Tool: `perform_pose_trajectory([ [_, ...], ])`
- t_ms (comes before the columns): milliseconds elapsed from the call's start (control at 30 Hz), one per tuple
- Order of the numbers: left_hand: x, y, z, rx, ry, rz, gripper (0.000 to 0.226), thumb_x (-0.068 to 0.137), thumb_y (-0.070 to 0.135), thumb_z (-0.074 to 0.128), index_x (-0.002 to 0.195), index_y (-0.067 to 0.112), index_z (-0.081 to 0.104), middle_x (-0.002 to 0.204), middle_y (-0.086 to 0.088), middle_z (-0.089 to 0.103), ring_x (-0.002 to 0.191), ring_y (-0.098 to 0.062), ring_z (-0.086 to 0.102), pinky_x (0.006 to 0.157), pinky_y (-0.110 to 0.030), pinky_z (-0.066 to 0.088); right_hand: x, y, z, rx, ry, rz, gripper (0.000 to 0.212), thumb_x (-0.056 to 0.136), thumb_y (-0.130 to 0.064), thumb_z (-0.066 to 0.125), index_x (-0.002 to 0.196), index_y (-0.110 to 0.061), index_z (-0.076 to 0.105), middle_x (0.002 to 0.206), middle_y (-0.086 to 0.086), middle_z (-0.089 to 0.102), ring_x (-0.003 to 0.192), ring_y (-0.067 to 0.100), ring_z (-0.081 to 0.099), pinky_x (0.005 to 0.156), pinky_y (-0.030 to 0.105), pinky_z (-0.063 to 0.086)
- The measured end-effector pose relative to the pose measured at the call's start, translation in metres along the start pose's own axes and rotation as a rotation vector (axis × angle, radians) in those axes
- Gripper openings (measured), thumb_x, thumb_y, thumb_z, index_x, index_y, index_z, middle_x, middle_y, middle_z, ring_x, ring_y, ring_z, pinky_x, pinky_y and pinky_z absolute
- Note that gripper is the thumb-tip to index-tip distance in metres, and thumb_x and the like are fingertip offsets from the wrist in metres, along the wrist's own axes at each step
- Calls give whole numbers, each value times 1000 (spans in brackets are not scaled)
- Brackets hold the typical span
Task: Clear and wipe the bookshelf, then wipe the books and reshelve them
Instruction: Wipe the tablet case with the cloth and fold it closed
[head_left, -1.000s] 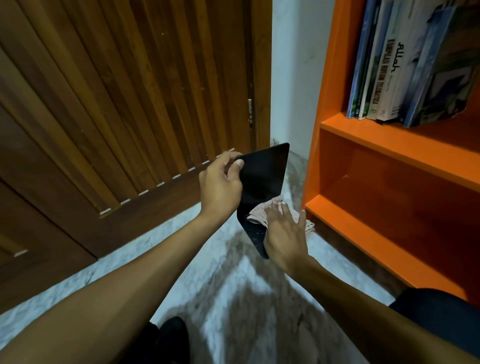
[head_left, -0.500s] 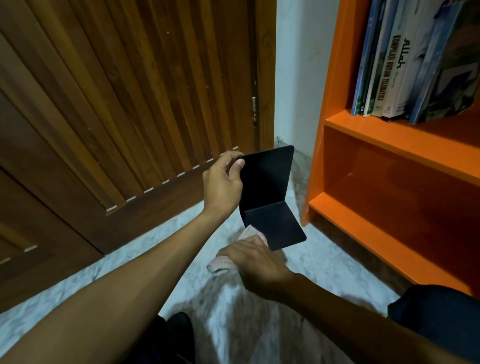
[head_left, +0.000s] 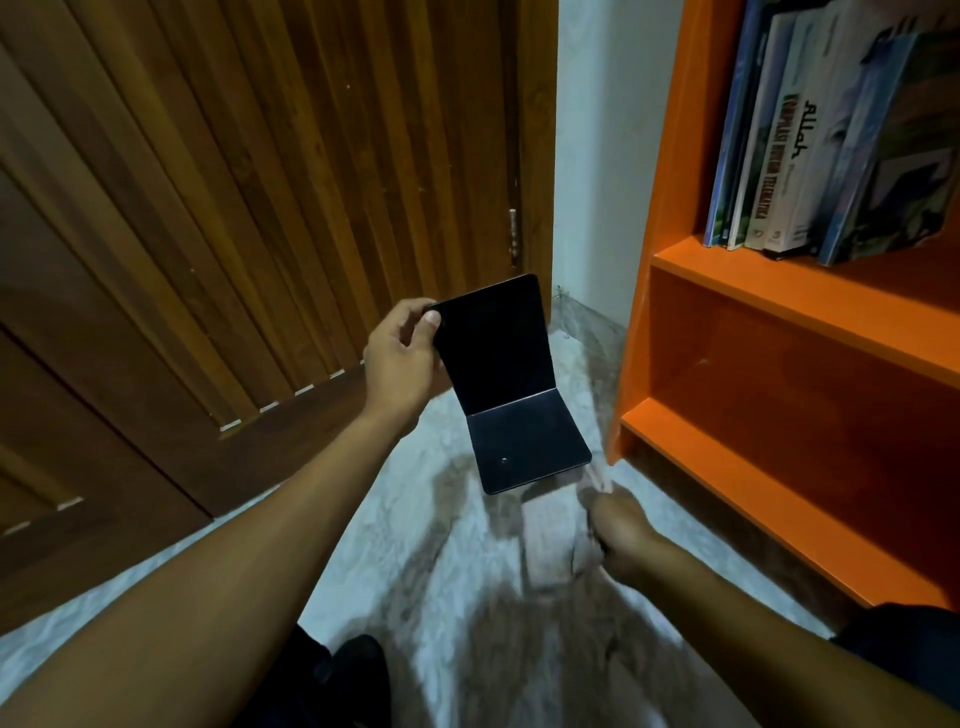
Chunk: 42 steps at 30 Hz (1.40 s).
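My left hand pinches the top left corner of a black L-shaped bookend and holds it upright in the air over the floor. My right hand, blurred by motion, is curled around a pale cloth just below and right of the bookend's base, apart from it. The orange bookshelf stands at the right. Several books lean on its upper shelf. Its lower shelf holds nothing.
A brown slatted wooden door fills the left side. A white wall strip sits between door and shelf. The floor is grey-white marble. My dark-clad knees show at the bottom edge and lower right.
My right hand took the cloth off the bookend's face, dropped below it, then swung right toward the shelf. The left hand kept holding the bookend, whose bent base now shows.
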<state>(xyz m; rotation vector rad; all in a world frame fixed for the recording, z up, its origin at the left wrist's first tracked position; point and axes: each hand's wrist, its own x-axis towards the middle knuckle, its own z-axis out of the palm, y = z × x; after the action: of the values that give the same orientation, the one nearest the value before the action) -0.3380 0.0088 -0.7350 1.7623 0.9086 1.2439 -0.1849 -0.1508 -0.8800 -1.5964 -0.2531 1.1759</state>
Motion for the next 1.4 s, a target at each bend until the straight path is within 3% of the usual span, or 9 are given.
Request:
perform_pose_trajectory([
  [200, -5, 1, 5, 154, -11, 158, 16, 102, 15, 55, 108, 15, 69, 97, 9, 69, 94, 5, 63, 75, -15, 54, -13, -59, -16, -344, 432, -764, 39, 97, 6, 43, 130, -13, 52, 109, 7, 61, 83, 21, 53, 72, 36, 40],
  [367, -15, -1, 25, 192, 9, 200, 18, 102, 18, 55, 109, 14, 71, 96, 4, 72, 94, -6, 67, 77, -32, 59, -23, -61, 1, -649, 266, -1054, 62, 84, 17, 45, 128, -24, 58, 127, -4, 63, 114, 11, 57, 99, 29, 45],
  [533, -21, 3, 39, 157, 22, 182, 17, 101, 17, 56, 105, 13, 72, 91, 3, 72, 88, -10, 67, 74, -41, 57, -16, -21, 31, -946, 97, -1047, 48, 89, -28, 27, 123, -33, 62, 118, -6, 68, 110, 13, 63, 94, 39, 52],
  [667, -15, -1, 34, 181, 67, 153, 17, 100, 20, 56, 106, 16, 72, 92, 4, 73, 88, -9, 68, 75, -40, 59, -29, -2, 43, -921, -73, -1288, 66, 75, 13, 58, 117, -38, 52, 111, -9, 68, 103, 11, 60, 82, 33, 49],
  [800, -12, -2, 29, 176, 60, 151, 18, 101, 18, 55, 109, 14, 71, 99, 3, 72, 96, -9, 67, 80, -30, 60, -40, 6, 45, -865, -299, -1324, 51, 82, 6, 52, 114, -33, 55, 110, -7, 68, 99, 10, 57, 81, 23, 39],
  [933, -1, -2, 19, 150, 74, 108, 17, 102, 16, 55, 110, 14, 70, 101, 4, 70, 97, -8, 64, 75, -10, 51, -34, 23, 40, -754, -391, -915, 32, 91, -25, 48, 119, -19, 62, 109, -9, 68, 101, 6, 62, 87, 13, 45],
  [1133, 2, 0, 4, -39, -37, -33, 17, 103, 12, 51, 108, 18, 66, 100, 11, 65, 95, -3, 61, 73, -8, 49, -1, 12, 8, 202, -61, 117, 26, 101, -18, 49, 123, -6, 58, 111, 19, 69, 98, 36, 68, 84, 51, 57],
  [1267, 0, -3, 3, -123, -137, -112, 18, 103, 12, 50, 107, 17, 67, 101, 7, 66, 98, -12, 64, 74, -21, 57, 6, -10, -2, 688, -195, 259, 36, 104, -24, 42, 134, -8, 54, 127, 24, 63, 114, 44, 62, 99, 64, 44],
  [1400, -7, -3, 12, -158, -160, -117, 27, 104, 10, 47, 122, 18, 64, 124, 5, 63, 113, -18, 61, 76, -22, 58, -4, -24, 7, 755, -291, 242, 38, 104, -28, 42, 136, -11, 53, 127, 23, 64, 116, 44, 62, 88, 62, 51],
])
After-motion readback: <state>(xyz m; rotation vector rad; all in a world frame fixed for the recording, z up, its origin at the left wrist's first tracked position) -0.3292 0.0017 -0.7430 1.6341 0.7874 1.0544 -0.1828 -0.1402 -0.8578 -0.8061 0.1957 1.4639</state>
